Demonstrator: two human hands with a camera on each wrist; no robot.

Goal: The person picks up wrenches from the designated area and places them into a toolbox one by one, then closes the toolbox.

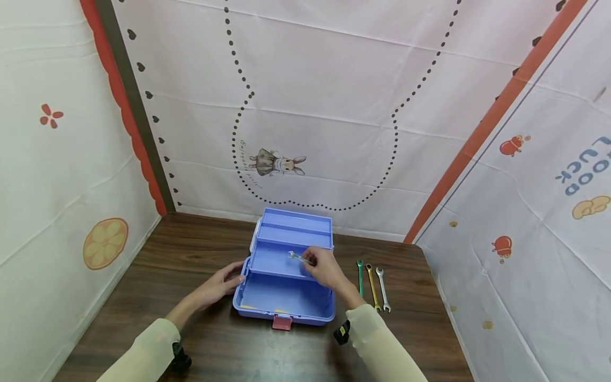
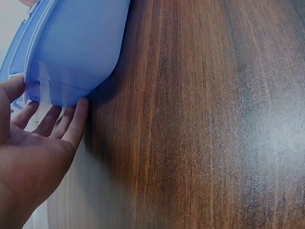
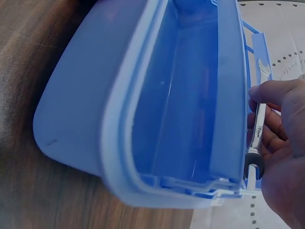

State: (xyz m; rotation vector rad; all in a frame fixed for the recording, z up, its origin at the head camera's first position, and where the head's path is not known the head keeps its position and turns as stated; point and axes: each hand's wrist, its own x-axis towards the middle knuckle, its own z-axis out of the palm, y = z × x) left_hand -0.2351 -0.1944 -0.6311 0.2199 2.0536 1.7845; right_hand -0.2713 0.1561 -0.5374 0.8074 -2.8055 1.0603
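Note:
A blue toolbox (image 1: 284,321) stands on the table with its tiered trays raised at the back. My right hand (image 1: 325,268) pinches a small silver wrench (image 1: 297,257) between thumb and fingers, over the lower tray (image 1: 269,260). Both of the wrench (image 3: 258,126)'s ends show in the right wrist view, one beyond the thumb and one near the palm. At the toolbox's left side, my left hand (image 1: 223,284) touches the box, its thumb by the rim. In the left wrist view its extended fingers (image 2: 78,119) rest against the outer wall (image 2: 81,43).
Right of the toolbox lie a green wrench (image 1: 360,278), a yellow wrench (image 1: 373,286) and a larger silver wrench (image 1: 383,291), side by side. A red latch (image 1: 282,322) hangs at the box's front. Printed cloth (image 1: 324,132) walls enclose the wooden table (image 1: 210,339) at the back and sides.

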